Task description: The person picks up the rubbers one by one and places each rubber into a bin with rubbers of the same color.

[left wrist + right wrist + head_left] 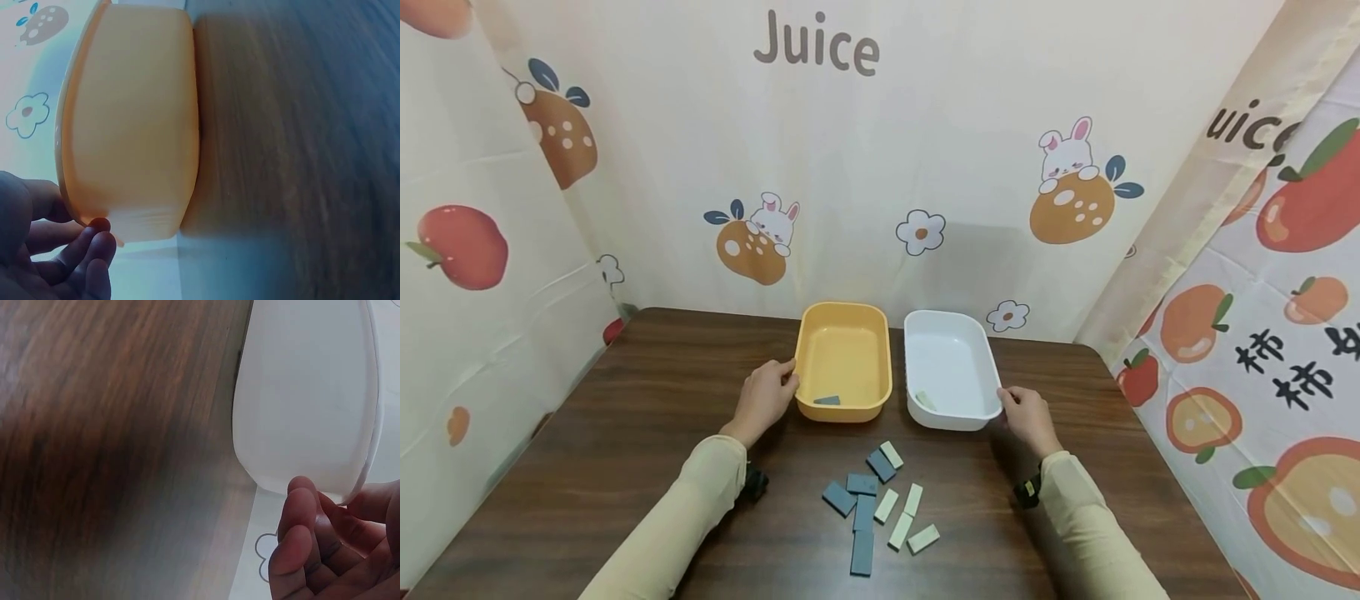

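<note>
Yellow plastic mid-frame: my left hand (765,398) pinches the yellow tray (844,358) by its rim. Slate blocks (865,512), then pale blocks (900,531), lie lower centre. Right of centre is the white tray (951,367), rim pinched by my right hand (1027,415). I'd call this steadying the trays; picking up a block next would call for freeing one hand.

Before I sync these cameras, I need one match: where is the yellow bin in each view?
Head: the yellow bin is just below centre, left of the white bin.
Left wrist: upper left, its outer wall facing the camera.
Right wrist: not in it.
Shared landmark: the brown table, in all three views.
</note>
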